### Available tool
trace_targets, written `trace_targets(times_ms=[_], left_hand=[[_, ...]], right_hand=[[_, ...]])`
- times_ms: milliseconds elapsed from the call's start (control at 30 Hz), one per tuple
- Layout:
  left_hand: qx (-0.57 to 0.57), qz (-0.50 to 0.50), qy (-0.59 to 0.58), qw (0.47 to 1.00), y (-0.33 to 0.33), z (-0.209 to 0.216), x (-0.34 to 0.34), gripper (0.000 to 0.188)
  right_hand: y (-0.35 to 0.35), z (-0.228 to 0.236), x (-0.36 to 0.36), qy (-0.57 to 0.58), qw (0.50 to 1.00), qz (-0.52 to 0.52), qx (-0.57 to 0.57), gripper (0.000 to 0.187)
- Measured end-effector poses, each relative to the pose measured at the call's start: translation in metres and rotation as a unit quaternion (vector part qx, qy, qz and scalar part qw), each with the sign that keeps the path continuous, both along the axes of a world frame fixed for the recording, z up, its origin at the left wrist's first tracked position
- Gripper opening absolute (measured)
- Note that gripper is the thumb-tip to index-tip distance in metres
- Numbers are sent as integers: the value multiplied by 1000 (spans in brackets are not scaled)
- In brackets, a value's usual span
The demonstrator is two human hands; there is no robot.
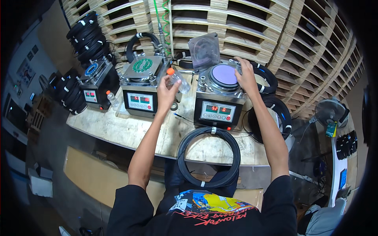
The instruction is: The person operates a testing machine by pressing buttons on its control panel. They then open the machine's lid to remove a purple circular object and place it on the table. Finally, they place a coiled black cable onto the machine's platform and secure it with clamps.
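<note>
My left hand (168,93) is closed around a clear plastic bottle with an orange cap (182,84), held tilted between two machines. My right hand (246,74) rests at the right side of the right-hand machine's top, fingers apart, its thumb beside a round purple pad (225,74). That polishing machine (217,112) has a lit red display, and its clear hinged cover (204,50) stands raised at the back. Before it, a coil of black cable (236,155) with white ties overhangs the table's front edge. A thin cable end (182,117) lies left of the machine.
Two similar machines stand left: one with a green ring pattern (142,65), one with a blue ring (92,70). A small orange-capped bottle (112,98) sits between them. Black cable coils (84,39) pile up at the left; more (277,118) lie right. Wooden pallets (244,23) rise behind.
</note>
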State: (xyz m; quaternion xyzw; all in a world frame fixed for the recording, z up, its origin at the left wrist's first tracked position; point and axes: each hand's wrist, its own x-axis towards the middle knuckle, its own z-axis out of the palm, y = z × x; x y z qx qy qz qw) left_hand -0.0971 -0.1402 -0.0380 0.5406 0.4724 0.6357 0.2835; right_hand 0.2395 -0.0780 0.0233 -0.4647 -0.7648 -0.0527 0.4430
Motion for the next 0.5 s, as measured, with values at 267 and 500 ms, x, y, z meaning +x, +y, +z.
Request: trace_targets(times_ms=[267, 500], left_hand=[[-122, 36, 212, 969, -7, -127, -14, 60], [-73, 16, 185, 980, 1, -121, -8, 67]], right_hand=[[6, -18, 1, 79, 996, -40, -19, 39], [3, -17, 2, 114, 993, -17, -31, 38]])
